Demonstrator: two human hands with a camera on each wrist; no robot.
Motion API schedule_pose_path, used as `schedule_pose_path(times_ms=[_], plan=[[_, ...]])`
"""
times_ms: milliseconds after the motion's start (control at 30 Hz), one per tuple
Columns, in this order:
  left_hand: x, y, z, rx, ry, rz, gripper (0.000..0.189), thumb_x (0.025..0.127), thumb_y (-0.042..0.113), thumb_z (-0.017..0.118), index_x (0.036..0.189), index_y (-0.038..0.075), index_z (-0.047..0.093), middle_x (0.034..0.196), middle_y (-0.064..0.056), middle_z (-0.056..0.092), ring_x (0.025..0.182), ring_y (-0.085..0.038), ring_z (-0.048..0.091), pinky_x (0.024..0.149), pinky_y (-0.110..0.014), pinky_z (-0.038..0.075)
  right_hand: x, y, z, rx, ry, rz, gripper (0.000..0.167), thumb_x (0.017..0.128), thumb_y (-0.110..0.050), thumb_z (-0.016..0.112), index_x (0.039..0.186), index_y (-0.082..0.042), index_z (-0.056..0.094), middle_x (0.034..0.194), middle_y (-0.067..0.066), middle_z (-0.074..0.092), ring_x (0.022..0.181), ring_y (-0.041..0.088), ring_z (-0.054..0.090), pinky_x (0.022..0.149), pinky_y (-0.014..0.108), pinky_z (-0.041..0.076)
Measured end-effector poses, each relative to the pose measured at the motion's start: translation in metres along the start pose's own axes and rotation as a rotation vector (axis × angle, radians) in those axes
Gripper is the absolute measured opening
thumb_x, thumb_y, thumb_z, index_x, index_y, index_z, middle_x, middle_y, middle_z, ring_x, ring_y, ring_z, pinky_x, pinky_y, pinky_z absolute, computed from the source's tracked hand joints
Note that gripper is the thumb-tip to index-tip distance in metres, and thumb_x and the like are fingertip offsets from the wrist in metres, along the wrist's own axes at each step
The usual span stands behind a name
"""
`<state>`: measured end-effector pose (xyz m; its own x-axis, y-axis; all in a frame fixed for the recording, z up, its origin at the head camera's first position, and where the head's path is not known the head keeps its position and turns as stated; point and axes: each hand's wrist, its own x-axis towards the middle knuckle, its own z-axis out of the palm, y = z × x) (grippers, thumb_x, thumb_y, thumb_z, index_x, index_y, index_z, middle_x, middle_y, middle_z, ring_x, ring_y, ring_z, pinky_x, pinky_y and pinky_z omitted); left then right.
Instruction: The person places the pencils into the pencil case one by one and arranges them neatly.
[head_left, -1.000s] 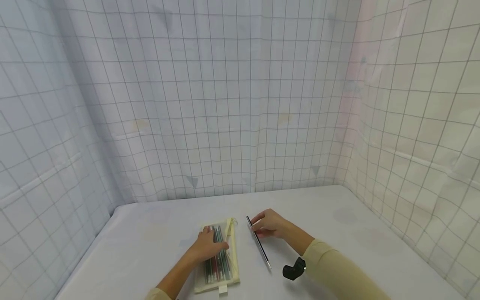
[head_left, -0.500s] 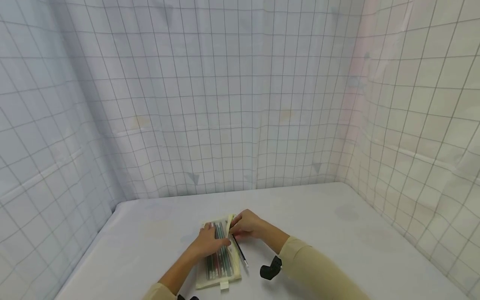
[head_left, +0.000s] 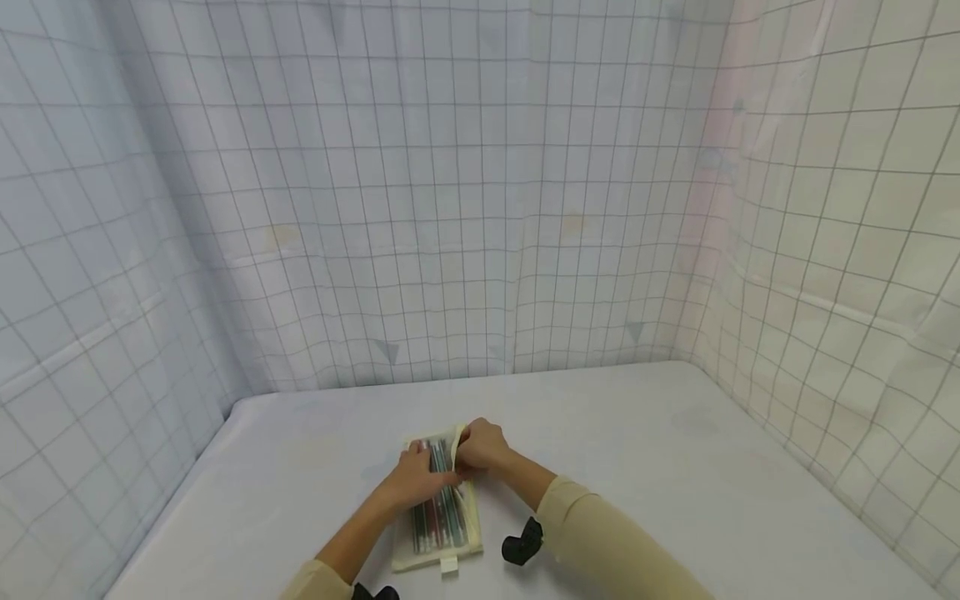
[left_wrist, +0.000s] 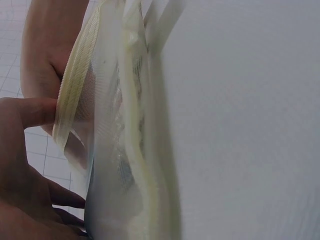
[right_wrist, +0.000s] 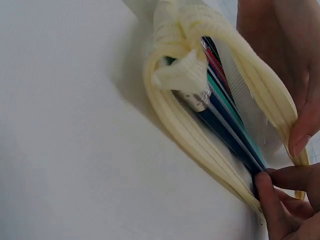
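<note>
A flat mesh pencil case (head_left: 401,550) with cream zip edging lies on the table, several pencils (head_left: 431,525) showing through it. My left hand (head_left: 412,479) rests across its top; the thumb hooks the raised zip edge (left_wrist: 75,90), holding the mouth apart. At that mouth, my right hand (head_left: 483,444) pinches a dark blue pencil (right_wrist: 229,134) between thumb and fingertip. The pencil's silver-ended part lies within the opening in the right wrist view, beside green and red pencils. Its pinched end is partly covered by the fingers.
White cloth covers the table (head_left: 637,467). Grid-patterned curtains (head_left: 480,208) stand behind it and along both sides. A small white tab (head_left: 449,566) sticks out from the case's near edge. A black device (head_left: 522,542) sits by my right wrist.
My right hand has carried the pencil leftward from beside the case to its open zip, and the pencil now lies within the mouth. The left hand has stayed on the case.
</note>
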<state>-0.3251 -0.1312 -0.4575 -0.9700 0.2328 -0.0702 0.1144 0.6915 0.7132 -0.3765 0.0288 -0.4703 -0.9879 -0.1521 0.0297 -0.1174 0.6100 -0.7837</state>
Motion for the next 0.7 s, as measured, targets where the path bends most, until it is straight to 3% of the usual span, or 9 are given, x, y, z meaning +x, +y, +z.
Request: schedule_pose_path(times_ms=[200, 300, 467, 600, 700], plan=[[0.0, 0.0, -0.001, 0.024, 0.01, 0.005, 0.105, 0.088, 0.053, 0.074, 0.148, -0.022, 0.032, 0.159, -0.04, 0.02, 0.145, -0.057, 0.023, 0.109, -0.068, 0.033, -0.001, -0.003, 0.005, 0.011, 0.016, 0.02, 0.008, 0.079, 0.001, 0.071, 0.073, -0.004, 0.074, 0.071, 0.003, 0.065, 0.071, 0.022, 0.059, 0.062, 0.032, 0.052], [0.001, 0.0, -0.002, 0.027, 0.02, 0.016, 0.106, 0.087, 0.055, 0.075, 0.148, -0.022, 0.034, 0.158, -0.041, 0.022, 0.145, -0.056, 0.025, 0.108, -0.067, 0.034, -0.002, -0.001, 0.002, 0.094, 0.004, 0.041, 0.006, 0.079, 0.002, 0.072, 0.076, -0.003, 0.074, 0.073, 0.004, 0.064, 0.069, 0.02, 0.058, 0.059, 0.029, 0.05], [0.001, 0.0, -0.002, 0.068, 0.007, 0.043, 0.108, 0.087, 0.06, 0.074, 0.146, -0.022, 0.037, 0.156, -0.044, 0.022, 0.144, -0.059, 0.023, 0.107, -0.069, 0.034, 0.0, 0.007, -0.01, 0.281, -0.107, 0.083, 0.005, 0.083, 0.004, 0.075, 0.086, 0.001, 0.076, 0.077, 0.008, 0.068, 0.064, 0.015, 0.064, 0.057, 0.028, 0.056], [0.002, 0.001, -0.004, 0.104, -0.033, 0.058, 0.097, 0.09, 0.061, 0.071, 0.15, -0.01, 0.045, 0.156, -0.044, 0.023, 0.144, -0.063, 0.019, 0.103, -0.075, 0.033, 0.0, 0.01, -0.032, 0.369, -0.202, 0.124, 0.011, 0.086, 0.001, 0.077, 0.097, 0.003, 0.075, 0.081, 0.012, 0.073, 0.064, 0.02, 0.07, 0.057, 0.033, 0.059], [0.005, 0.0, -0.007, 0.14, -0.07, 0.071, 0.088, 0.089, 0.061, 0.072, 0.152, 0.004, 0.05, 0.157, -0.042, 0.022, 0.142, -0.068, 0.016, 0.1, -0.081, 0.03, -0.001, 0.011, -0.053, 0.357, -0.217, 0.137, 0.021, 0.088, -0.003, 0.079, 0.107, 0.003, 0.073, 0.089, 0.011, 0.074, 0.074, 0.024, 0.074, 0.062, 0.037, 0.061]])
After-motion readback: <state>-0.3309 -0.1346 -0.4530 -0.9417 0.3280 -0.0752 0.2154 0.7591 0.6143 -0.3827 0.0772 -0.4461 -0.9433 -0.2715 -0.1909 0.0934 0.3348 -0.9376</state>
